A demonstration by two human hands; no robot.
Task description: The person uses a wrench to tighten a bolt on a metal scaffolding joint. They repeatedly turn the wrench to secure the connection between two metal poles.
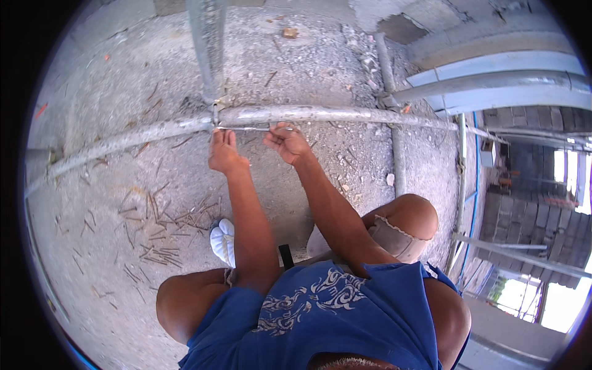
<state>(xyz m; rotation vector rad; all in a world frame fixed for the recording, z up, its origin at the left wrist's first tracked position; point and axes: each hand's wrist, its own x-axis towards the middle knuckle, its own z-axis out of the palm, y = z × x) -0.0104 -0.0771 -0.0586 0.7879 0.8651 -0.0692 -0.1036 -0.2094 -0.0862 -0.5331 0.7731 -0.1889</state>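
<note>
Both forearms extend upward from the lower middle of the frame, elbows nearly straight; left hand (228, 153) upright at upper centre, fingers bent and nearly together, tips at the left end of a slim metal rod (250, 129), though whether they grip it cannot be told; right hand (288, 144) tilted inward, thumb and fingers pinched on the rod's right end. Counted: two hands; one rod, lying level at upper centre, just below one long pipe (308, 113); one upright post (208, 43) at top, left of centre; loose nail-like pieces (163, 254) at lower left, too many to count. The pipe and a coupler (216, 106) stand directly beyond the fingertips; one white shoe (222, 240) shows beside the left forearm; bluish beams (505, 92) occupy the upper right.
</note>
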